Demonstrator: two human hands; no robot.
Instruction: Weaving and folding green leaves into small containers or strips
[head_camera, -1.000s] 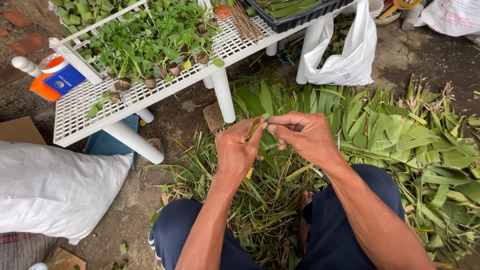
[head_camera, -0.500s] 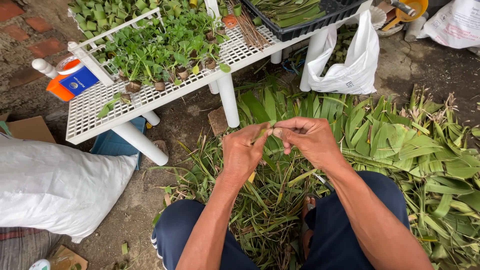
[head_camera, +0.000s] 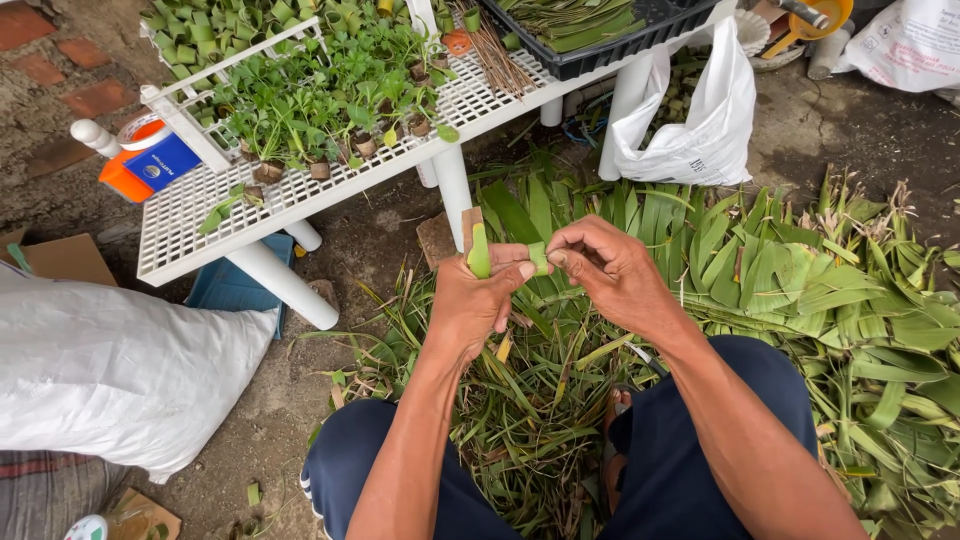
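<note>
1. Nearest the camera, the person's knees in dark blue trousers (head_camera: 400, 470) fill the bottom edge, forearms running up from 6 o'clock toward the centre.
2. The left hand (head_camera: 475, 300) is closed in a fist around a green leaf strip (head_camera: 481, 252). The right hand (head_camera: 610, 270) pinches the same strip between thumb and fingertips, just at 3 o'clock of the left thumb; the two hands touch there.
3. The leaf strip is narrow, flat and smooth, bright green, with a blunt cut end. One part stands up out of the left fist, its long axis near upright and its tip pointing to 12 o'clock; a short part bends across toward 3 o'clock, into the right hand's pinch. How much of it is hidden in the fist cannot be told.
4. Under the hands and between the legs lies a heap of thin leaf trimmings (head_camera: 530, 400) on bare earth.
5. At 3 o'clock, a spread of broad green leaves (head_camera: 800, 280) covers the ground.
6. At 9 o'clock, a stuffed white sack (head_camera: 110, 370).
7. Farther, at 11 o'clock, a white lattice table (head_camera: 200, 225) bears seedlings in small pots (head_camera: 320, 110); a white plastic bag (head_camera: 690, 130) hangs at 1 o'clock, under a black tray (head_camera: 600, 50).
</note>
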